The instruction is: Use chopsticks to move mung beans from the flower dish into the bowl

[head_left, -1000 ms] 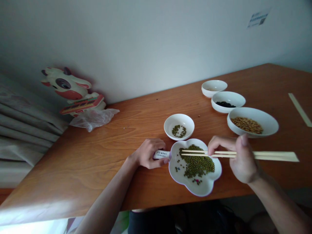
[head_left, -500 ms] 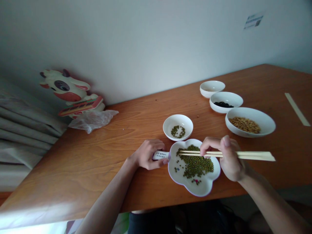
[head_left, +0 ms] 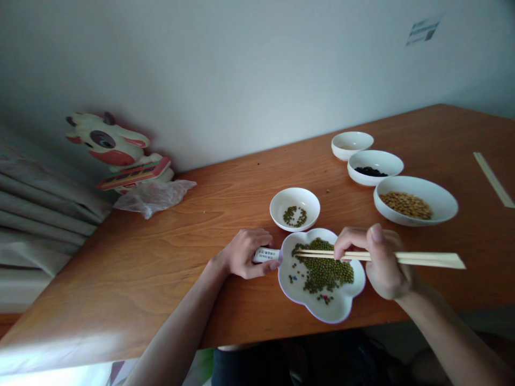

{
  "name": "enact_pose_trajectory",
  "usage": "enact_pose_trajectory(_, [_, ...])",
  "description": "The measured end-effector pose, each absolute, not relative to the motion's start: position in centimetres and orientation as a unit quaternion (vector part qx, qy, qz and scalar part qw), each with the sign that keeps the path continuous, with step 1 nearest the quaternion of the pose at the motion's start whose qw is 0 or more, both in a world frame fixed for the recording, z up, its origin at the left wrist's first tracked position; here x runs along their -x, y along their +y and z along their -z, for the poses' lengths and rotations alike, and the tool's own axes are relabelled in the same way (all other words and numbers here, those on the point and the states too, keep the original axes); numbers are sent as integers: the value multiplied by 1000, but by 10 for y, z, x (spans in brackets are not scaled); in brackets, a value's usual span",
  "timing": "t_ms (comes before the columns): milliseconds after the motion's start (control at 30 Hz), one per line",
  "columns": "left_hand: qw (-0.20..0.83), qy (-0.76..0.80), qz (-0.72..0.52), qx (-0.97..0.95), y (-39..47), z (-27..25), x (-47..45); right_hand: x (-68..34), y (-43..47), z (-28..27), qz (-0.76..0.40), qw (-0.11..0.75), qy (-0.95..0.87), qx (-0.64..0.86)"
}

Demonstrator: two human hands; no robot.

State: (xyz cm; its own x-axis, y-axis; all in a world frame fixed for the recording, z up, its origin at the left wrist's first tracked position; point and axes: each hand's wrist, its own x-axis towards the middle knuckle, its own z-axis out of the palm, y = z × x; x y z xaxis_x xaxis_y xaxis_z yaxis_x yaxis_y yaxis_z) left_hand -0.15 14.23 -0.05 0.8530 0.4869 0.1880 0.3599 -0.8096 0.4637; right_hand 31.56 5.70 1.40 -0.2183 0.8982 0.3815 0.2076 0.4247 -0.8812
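Observation:
My left hand (head_left: 250, 254) is wrapped round the labelled handle of a flower-shaped white dish (head_left: 290, 294) with a lilac rim. Green mung beans (head_left: 326, 274) lie heaped across the dish. Over them my right hand (head_left: 380, 262) grips a pair of wooden chopsticks (head_left: 428, 259), whose tips reach in among the beans at the dish's upper left. Whether a bean sits between the tips is too small to tell. Just behind the dish stands a round white bowl (head_left: 295, 193) with some mung beans on its bottom.
To the right stand a bowl of tan beans (head_left: 438, 212), a bowl of black beans (head_left: 376, 155) and a smaller white bowl (head_left: 352, 137). Another pair of chopsticks (head_left: 494, 179) lies at far right. A cow toy (head_left: 116, 150) and clear plastic bag (head_left: 155, 198) sit at back left.
The rear ends of the chopsticks have shifted slightly right and down with my right hand, while their tips stay among the beans. My left hand keeps its hold on the handle.

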Motion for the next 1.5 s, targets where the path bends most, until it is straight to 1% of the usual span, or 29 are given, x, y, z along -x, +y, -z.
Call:
enact_pose_trajectory(200, [211,224,-154,-939,142,0,0,-321,56,-20,-363,521,-661,400])
enact_pose_trajectory(400, [209,231,-151,-938,142,1,1,-323,71,-37,-316,629,-569,426])
enact_pose_trajectory(500, [209,235,-151,-937,142,3,3,-317,80,-41,-313,655,-530,439])
enact_pose_trajectory(700, [208,232,-150,-938,142,3,2,-310,75,-32,-353,634,-539,428])
enact_pose_trajectory(967, [208,230,-150,-939,142,0,1,-327,54,-23,-394,610,-558,402])
enact_pose_trajectory(1033, [208,231,-150,-939,142,0,1,-330,51,-20,-404,591,-574,398])
enact_pose_trajectory(1233, [211,229,-151,-938,142,1,1,-329,50,-3,-427,486,-630,429])
enact_pose_trajectory(1500, [213,232,-152,-937,141,1,1,-318,53,-7,-427,471,-639,432])
